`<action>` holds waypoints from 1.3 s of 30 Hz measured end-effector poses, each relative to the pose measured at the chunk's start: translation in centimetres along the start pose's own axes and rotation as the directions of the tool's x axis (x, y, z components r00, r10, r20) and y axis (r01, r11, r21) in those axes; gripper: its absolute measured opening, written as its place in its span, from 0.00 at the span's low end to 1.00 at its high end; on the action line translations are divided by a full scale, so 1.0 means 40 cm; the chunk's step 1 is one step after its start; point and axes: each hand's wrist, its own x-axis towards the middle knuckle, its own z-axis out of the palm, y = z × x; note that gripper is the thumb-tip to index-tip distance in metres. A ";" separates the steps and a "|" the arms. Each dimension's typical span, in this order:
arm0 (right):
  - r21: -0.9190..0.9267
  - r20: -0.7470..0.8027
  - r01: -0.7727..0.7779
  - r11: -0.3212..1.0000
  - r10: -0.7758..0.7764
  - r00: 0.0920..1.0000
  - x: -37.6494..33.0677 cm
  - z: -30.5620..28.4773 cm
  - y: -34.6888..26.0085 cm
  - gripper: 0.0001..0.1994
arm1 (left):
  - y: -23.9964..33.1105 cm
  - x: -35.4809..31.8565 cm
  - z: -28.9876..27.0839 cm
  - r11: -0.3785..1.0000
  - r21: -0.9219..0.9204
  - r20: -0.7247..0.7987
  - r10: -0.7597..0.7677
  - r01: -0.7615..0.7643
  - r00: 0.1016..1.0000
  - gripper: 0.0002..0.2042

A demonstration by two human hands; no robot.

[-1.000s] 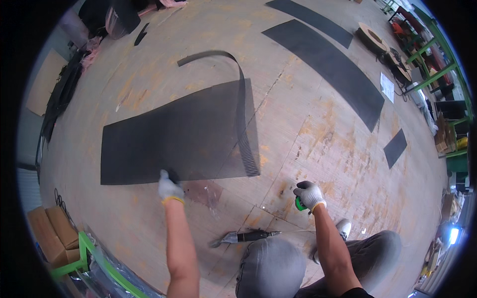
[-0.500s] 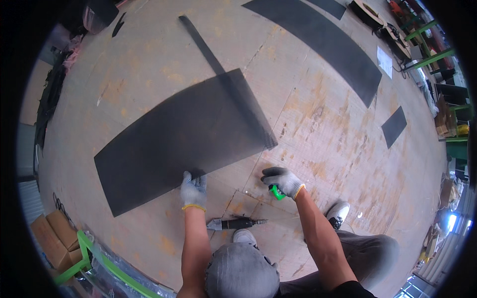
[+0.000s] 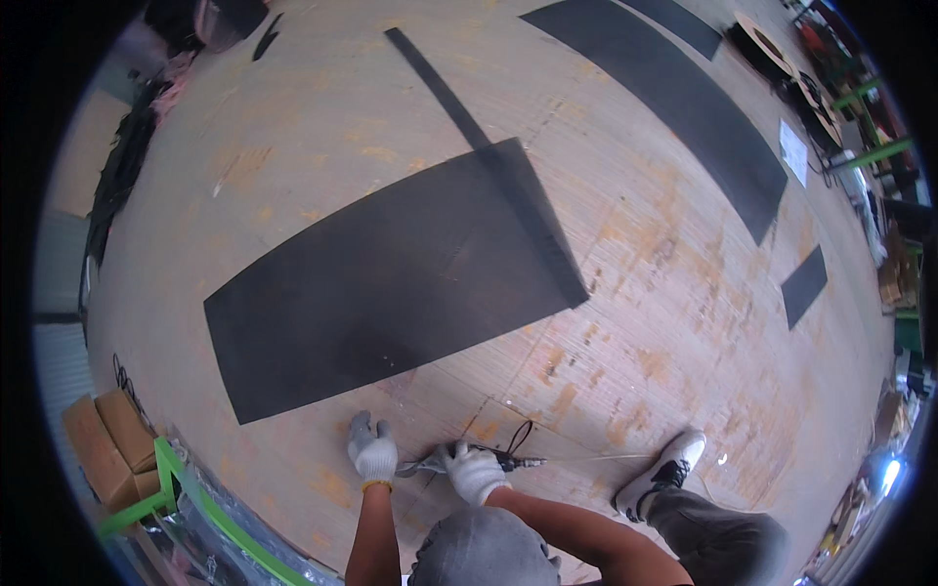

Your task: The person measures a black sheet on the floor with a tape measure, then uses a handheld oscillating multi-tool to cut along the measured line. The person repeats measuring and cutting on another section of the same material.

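A large dark sheet (image 3: 371, 303) lies flat on the floor in front of me. A long narrow dark strip (image 3: 440, 90) sticks out from its far edge and shows faintly through it. My left hand (image 3: 372, 453), in a light grey knitted glove, is just short of the sheet's near edge, fingers apart and holding nothing visible. Beside it, my gloved right hand (image 3: 475, 474) closes over a black hand-held tool (image 3: 505, 459) lying between my feet. The tool has a metal fitting at its right end, and a thin pale line runs from there toward my shoe. My palm hides its middle.
A long dark panel (image 3: 674, 98) and a small dark piece (image 3: 805, 287) lie on the worn floor (image 3: 645, 322) to the right. Near the panel is a white paper sheet (image 3: 793, 153). Cardboard boxes (image 3: 109, 449) and a green frame (image 3: 210, 523) stand at the lower left.
My right hand has come left and down onto the tool; the green object it held no longer shows. My left hand has drawn back off the sheet's edge.
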 end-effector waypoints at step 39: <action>0.112 -0.162 -0.552 0.827 0.563 0.811 0.140 -0.593 0.726 0.28 | 0.123 0.187 0.046 0.919 0.337 0.257 0.118 -0.203 0.959 0.45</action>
